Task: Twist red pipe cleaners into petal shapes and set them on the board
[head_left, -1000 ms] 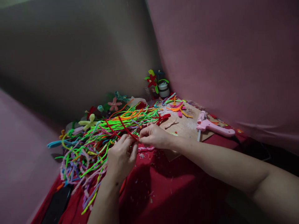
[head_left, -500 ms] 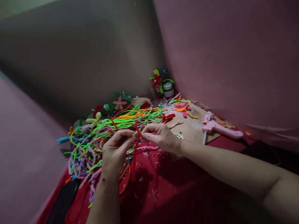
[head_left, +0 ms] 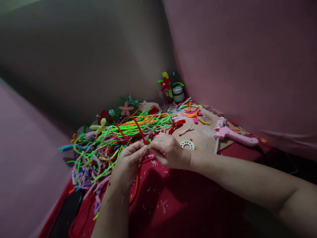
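Both hands meet over the front of the craft pile, fingertips almost touching. My left hand point(head_left: 130, 162) pinches a fuzzy red pipe cleaner point(head_left: 139, 129) between thumb and fingers. One length of it rises up and to the left from the fingertips, and another hangs below. My right hand point(head_left: 167, 150) is closed on the same pipe cleaner, its knuckles turned up; the fingers hide the spot where it is gripped. Below the left hand, scissors point(head_left: 135, 193) with orange-red handles lie partly hidden. A heap of mostly green, orange and purple pipe cleaners point(head_left: 146, 123) spreads behind the hands.
A pink glue gun point(head_left: 237, 137) rests on the right, partly over a cardboard sheet point(head_left: 201, 134). Near my right wrist lies a white disc with holes point(head_left: 187, 144). Pipe-cleaner flowers point(head_left: 100, 127) and a lidded jar point(head_left: 178, 94) stand behind. A black phone point(head_left: 66, 213) lies front left.
Both hands have dropped slightly, the left also shifting right. My right hand has rolled over, its fingers curling tighter. The upper length of red pipe cleaner now leans farther left and shows longer.
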Available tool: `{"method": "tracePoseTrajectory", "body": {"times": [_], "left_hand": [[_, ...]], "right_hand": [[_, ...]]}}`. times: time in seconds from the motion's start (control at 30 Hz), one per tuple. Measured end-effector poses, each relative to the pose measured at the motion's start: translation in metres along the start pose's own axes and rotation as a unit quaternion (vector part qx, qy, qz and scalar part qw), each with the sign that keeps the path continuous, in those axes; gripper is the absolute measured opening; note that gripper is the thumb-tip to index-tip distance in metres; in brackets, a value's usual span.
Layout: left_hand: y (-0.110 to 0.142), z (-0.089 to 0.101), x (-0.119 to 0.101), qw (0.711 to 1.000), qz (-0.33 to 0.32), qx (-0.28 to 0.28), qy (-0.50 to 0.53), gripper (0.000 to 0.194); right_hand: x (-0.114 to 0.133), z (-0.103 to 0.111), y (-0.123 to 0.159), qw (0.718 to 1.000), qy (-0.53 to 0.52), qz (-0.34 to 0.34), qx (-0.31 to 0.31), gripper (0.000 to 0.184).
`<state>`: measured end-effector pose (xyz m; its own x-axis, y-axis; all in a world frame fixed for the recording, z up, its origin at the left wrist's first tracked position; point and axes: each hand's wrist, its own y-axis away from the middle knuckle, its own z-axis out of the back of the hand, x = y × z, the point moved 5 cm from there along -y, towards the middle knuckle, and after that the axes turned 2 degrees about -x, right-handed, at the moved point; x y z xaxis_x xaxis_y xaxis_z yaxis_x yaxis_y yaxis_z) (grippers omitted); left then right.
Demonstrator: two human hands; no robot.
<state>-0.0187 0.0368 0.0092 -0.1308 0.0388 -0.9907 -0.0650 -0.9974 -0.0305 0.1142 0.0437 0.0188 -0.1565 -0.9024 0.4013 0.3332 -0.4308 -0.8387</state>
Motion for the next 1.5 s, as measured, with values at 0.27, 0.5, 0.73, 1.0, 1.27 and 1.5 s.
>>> {"method": "tracePoseTrajectory", "body": {"times": [0.27,0.5,0.73,1.0,1.27,1.5], "left_hand": [[0.002,0.015,-0.010,0.988,-0.071,-0.120,-0.072,0.017],[0.000,0.014,-0.010,0.985,-0.045,-0.111,-0.123,0.021],[0.001,0.017,-0.012,0.977,-0.069,-0.111,-0.166,0.020],[0.002,0.002,-0.013,0.966,-0.095,-0.018,-0.241,0.019],[0.001,0.008,-0.011,0.966,-0.076,-0.078,-0.235,0.021],[0.000,0.001,-0.011,0.968,-0.068,-0.098,-0.222,0.020]], "right_hand": [[-0.031,-0.018,0.003,0.838,-0.384,-0.378,0.084,0.023],[-0.035,-0.013,0.005,0.905,-0.254,-0.336,0.063,0.023],[-0.024,-0.007,0.002,0.966,-0.128,-0.220,0.047,0.014],[-0.002,0.009,-0.007,0.996,0.058,0.062,-0.027,0.023],[-0.025,-0.003,-0.003,0.971,-0.099,-0.209,0.053,0.015],[-0.037,-0.013,0.004,0.885,-0.238,-0.386,0.106,0.012]]}}
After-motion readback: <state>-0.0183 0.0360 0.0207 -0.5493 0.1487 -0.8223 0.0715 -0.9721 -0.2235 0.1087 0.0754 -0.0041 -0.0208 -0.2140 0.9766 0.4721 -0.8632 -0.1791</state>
